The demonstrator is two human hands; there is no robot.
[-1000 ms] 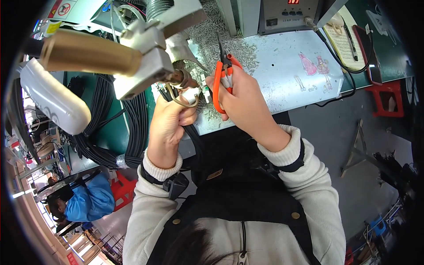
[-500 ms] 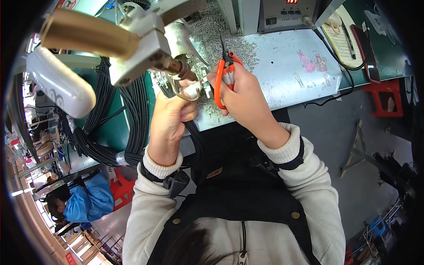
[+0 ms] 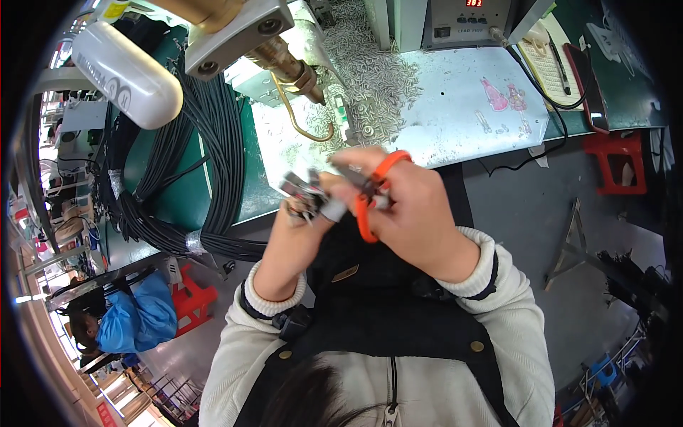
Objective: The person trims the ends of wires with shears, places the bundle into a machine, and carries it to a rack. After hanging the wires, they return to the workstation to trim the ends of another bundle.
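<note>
Cutters point(image 3: 370, 192) with orange handles sit clenched in the right hand point(image 3: 409, 217), raised above the near edge of the worktop point(image 3: 455, 121) and close to the chest, probably so the blade tip meets the small part at eye level. The left hand point(image 3: 302, 220) grasps that part, a small metal connector piece point(image 3: 306, 193), touching the cutter tip; its exact form is blurred. One pair of cutters and one held part are visible. Loose silvery offcuts point(image 3: 370, 78), too many to count, cover the worktop. One bundle of black cables point(image 3: 199, 178) lies at the left.
</note>
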